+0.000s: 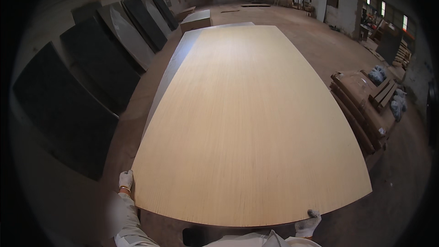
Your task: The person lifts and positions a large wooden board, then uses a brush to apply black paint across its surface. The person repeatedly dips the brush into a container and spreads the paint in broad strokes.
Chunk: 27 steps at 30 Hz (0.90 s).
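Workshop floor: veneer sheet [249, 123] between left hand [125, 179], right hand [308, 224].

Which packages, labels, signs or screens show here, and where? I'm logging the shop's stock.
No labels, signs or screens can be made out.
Brown flat cartons: stacked on the floor right of the pale veneer sheet, long and rectangular.
Grey-blue bags: lying on and beside those cartons, lumpy.

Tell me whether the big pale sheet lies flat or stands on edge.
Flat: the pale sheet shows its whole broad face upward, with the left hand and right hand gripping its near corners.
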Each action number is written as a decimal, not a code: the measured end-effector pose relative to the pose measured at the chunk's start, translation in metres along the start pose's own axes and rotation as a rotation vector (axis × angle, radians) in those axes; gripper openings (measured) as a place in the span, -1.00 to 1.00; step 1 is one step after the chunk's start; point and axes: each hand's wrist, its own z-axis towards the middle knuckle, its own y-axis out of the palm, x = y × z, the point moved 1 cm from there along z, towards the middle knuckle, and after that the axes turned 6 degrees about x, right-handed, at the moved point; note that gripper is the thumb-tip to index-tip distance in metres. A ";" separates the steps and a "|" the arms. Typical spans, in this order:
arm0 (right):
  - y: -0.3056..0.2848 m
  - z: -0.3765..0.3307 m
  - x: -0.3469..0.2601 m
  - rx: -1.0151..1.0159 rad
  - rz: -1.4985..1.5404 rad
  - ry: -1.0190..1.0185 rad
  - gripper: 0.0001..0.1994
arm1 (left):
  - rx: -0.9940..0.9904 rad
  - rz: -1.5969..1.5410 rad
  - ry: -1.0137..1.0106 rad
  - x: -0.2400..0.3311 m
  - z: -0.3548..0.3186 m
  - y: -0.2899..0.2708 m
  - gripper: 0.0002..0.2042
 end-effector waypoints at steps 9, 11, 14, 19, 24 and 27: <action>-0.039 0.019 0.048 -0.055 0.014 0.440 -0.50 | 0.421 -0.140 -0.401 -0.112 -0.128 0.025 -0.43; -0.114 0.068 0.020 -0.147 -0.114 0.274 -0.53 | 0.056 -0.831 -0.816 -0.066 -0.189 0.083 -0.28; -0.127 0.095 -0.012 -0.319 -0.101 0.220 -0.42 | -0.314 -1.802 -0.512 -0.014 -0.279 0.102 -0.35; -0.115 0.178 -0.141 -0.059 -0.104 -0.078 -0.20 | -0.160 -1.846 -0.663 0.040 -0.330 0.137 -0.37; -0.112 0.243 -0.197 0.007 -0.199 -0.228 -0.29 | -0.111 -1.787 -0.812 0.105 -0.315 0.105 -0.47; -0.091 0.219 -0.199 -0.094 -0.202 -0.205 -0.33 | 0.036 -1.781 -0.670 0.128 -0.302 0.039 -0.54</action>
